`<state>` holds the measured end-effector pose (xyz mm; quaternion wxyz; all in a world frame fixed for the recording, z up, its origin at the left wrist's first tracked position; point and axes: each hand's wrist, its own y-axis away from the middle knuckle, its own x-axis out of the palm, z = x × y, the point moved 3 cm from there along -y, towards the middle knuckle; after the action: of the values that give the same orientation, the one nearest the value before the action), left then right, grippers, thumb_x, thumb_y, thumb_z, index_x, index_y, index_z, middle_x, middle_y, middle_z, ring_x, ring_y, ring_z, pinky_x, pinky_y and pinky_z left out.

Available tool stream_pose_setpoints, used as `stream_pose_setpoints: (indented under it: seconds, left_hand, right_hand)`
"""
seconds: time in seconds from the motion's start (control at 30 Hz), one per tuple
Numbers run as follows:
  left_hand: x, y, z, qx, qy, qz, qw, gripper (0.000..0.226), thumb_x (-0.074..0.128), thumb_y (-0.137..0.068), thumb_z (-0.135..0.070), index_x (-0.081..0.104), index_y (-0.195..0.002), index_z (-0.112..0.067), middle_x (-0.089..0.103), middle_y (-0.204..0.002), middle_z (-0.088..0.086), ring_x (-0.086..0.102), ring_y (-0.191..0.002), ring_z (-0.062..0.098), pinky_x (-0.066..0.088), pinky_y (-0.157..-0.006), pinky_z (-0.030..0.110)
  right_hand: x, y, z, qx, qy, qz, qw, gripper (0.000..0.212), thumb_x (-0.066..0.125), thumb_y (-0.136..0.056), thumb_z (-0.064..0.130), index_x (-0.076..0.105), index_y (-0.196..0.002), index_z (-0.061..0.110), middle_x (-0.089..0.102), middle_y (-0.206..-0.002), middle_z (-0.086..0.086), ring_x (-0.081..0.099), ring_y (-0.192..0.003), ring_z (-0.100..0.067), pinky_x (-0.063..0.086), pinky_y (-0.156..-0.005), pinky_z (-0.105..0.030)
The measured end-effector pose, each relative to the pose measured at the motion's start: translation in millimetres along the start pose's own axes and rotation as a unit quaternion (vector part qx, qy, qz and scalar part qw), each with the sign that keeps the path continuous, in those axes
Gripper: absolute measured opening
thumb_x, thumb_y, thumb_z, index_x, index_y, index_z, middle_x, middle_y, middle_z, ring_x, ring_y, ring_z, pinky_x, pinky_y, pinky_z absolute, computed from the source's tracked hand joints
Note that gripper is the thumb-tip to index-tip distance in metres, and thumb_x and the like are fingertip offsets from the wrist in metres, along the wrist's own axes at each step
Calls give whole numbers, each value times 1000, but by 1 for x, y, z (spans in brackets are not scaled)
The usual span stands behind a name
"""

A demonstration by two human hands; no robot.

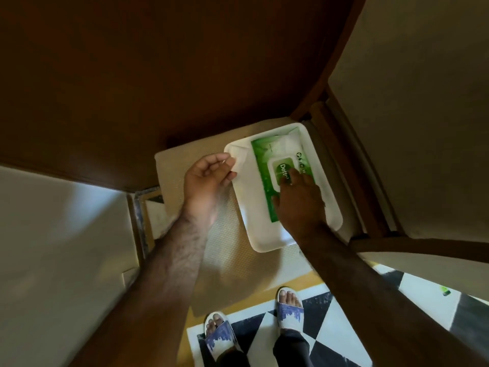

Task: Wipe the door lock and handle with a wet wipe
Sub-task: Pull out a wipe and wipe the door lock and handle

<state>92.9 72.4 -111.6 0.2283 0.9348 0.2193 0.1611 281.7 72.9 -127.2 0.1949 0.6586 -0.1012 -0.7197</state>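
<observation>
The green pack of wet wipes (267, 178) lay in a white tray (264, 242) on a low surface covered with a pale mat (227, 258), right in front of the brown door (158, 75). The lock and handle were not in view.

The pack was long and flat. Its long side ran away from the person, tipped a little to the left at the far end. The flap (283, 170) on top faced up, and its word read sideways.

The right hand (299, 205) rested flat on the pack, fingers spread, with the fingertips on the flap. It was pressing, not gripping. The left hand (209, 181) was half curled, and its thumb and fingers pinched something thin and white at the tray's left edge. It could have been a wipe or the tray's rim; the view was too blurry to say.

The pack looked soft and squashy, light, and a bit slippery, so it would probably slide if not held down. A wipe would be thin, floppy and damp. It would likely be best pinched at a corner and pulled gently.
</observation>
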Motion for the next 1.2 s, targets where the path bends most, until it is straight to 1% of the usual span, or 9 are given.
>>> stream_pose_setpoints:
  seconds: [0.1, 0.2, 0.27, 0.43, 0.6, 0.8, 0.9, 1.1, 1.2]
  left_hand:
    - [-11, 12, -10, -9, 52, 18, 998, 15, 67, -93, 8, 74, -97, -5, 80, -88, 5, 76, -80, 13, 62, -72, 24]
    - [-23, 28, -31, 1, 79, 47, 996, 16, 64, -95, 7, 74, -105, 0, 81, -94, 7, 77, -87, 16, 61, -76, 25]
    - [-32, 42, -55, 26, 74, 58, 995, 18, 63, -95, 7, 74, -107, 0, 82, -97, 8, 77, -92, 18, 61, -81, 28]
    - [-57, 88, -131, 71, 25, 76, 994, 20, 68, -95, -6, 79, -112, -6, 79, -114, 15, 74, -106, 26, 61, -91, 35]
    - [-85, 140, -231, 129, -130, 38, 982, 52, 77, -75, -70, 82, -103, -27, 81, -103, -3, 74, -92, 10, 58, -73, 22]
    - [-122, 190, -345, 226, -193, 19, 955, 20, 81, -75, -46, 83, -80, -27, 79, -97, -5, 73, -98, 18, 57, -88, 38]
    - [-144, 215, -385, 196, -223, 42, 954, 20, 75, -80, -40, 73, -74, -21, 73, -84, -3, 69, -82, 15, 53, -77, 34]
    - [-177, 250, -428, 145, -163, 31, 975, 16, 75, -75, -36, 65, -67, -25, 67, -70, -8, 68, -83, 15, 51, -66, 28]
    - [-198, 260, -439, 130, -178, 20, 975, 13, 80, -74, -34, 76, -84, -27, 78, -89, -6, 72, -99, 22, 56, -76, 33]
  right_hand:
    - [-28, 4, 18, 2, -279, 18, 960, 46, 63, -104, 39, 70, -138, 9, 66, -143, -10, 63, -127, -26, 48, -109, -37]
    - [-67, 21, 51, 18, -667, 41, 743, 27, 71, -101, 19, 80, -121, 4, 83, -108, -11, 76, -93, -16, 62, -86, -30]
    - [-95, 34, 76, 4, -728, 44, 684, 24, 73, -98, 12, 80, -118, 0, 84, -107, -15, 79, -93, -18, 65, -84, -25]
    - [-169, 66, 128, -40, -697, 46, 714, 20, 73, -98, 7, 82, -114, 1, 84, -104, -15, 81, -93, -17, 65, -86, -31]
    - [-256, 103, 184, -98, -624, 68, 772, 17, 74, -97, 16, 84, -106, 5, 81, -103, -20, 73, -88, -21, 57, -84, -38]
    - [-354, 136, 242, -156, -525, 94, 831, 20, 64, -100, 19, 78, -86, 13, 76, -87, -6, 70, -85, -19, 54, -76, -32]
    - [-387, 151, 265, -174, -473, 105, 858, 23, 64, -99, 22, 73, -79, 17, 70, -85, -5, 67, -83, -21, 53, -72, -35]
    - [-424, 182, 298, -198, -493, 234, 814, 22, 84, -89, 24, 83, -108, 12, 84, -104, -6, 81, -99, -22, 66, -73, -28]
    - [-435, 190, 318, -217, -440, 225, 842, 23, 87, -86, 11, 80, -108, 10, 83, -103, -6, 81, -96, -20, 67, -73, -27]
